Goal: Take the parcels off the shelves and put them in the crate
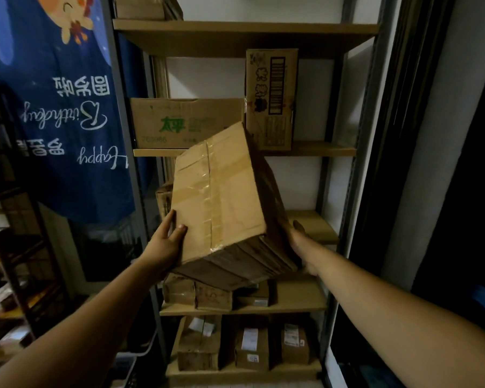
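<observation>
Blue banner (59, 113) hangs far left, print upside down. Dark rack (17, 247) near left, contents too dim to tell. My left hand (163, 242) is flat on the left face of the big box (221, 197), fingers (170, 219) spread wide against the cardboard, thumb on the taped top. Box is tilted, clear of the shelves (314, 148), held between both hands in front of the middle bays. Behind it, a green-print carton (179, 121) lies on the upper shelf, a barcode carton (270, 99) stands upright just right of it. Small parcels (207, 298) sit on the shelf under the box, three more on the lowest shelf. My right hand (300, 242) presses the box's right side, fingers mostly hidden behind it, thumb up. No crate in view.
</observation>
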`<act>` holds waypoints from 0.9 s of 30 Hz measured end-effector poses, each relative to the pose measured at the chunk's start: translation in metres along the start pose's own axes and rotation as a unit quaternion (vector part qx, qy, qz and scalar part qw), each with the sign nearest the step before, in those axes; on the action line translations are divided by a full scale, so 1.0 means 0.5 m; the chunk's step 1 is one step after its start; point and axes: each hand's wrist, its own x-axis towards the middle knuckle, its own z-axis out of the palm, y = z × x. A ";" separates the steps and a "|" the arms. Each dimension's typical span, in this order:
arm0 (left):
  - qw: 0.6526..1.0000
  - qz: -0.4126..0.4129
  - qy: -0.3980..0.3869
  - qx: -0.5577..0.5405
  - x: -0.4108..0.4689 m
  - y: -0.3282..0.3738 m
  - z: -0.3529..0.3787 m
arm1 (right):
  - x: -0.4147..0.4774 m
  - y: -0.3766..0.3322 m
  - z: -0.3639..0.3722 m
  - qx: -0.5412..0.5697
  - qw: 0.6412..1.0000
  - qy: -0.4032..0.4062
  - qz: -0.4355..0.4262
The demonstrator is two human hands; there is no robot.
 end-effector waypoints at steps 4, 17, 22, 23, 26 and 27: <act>1.000 -0.028 -0.005 -0.002 0.008 -0.020 -0.005 | -0.001 0.010 -0.004 0.003 1.000 0.018 -0.001; 0.984 -0.077 -0.158 0.003 -0.010 -0.012 0.055 | 0.018 0.048 0.033 -0.186 0.976 0.112 0.027; 0.983 -0.104 -0.152 -0.023 -0.001 -0.012 0.039 | 0.025 0.039 0.032 -0.120 0.990 0.076 -0.006; 0.983 -0.108 -0.147 -0.020 0.000 -0.013 0.036 | 0.021 0.038 0.033 -0.086 0.994 0.062 -0.011; 0.989 -0.097 -0.111 -0.022 -0.004 -0.018 0.050 | 0.009 0.041 0.035 -0.041 0.997 0.051 -0.041; 0.993 -0.079 -0.089 -0.016 -0.006 -0.021 0.054 | 0.007 0.037 0.037 -0.027 0.998 0.045 -0.045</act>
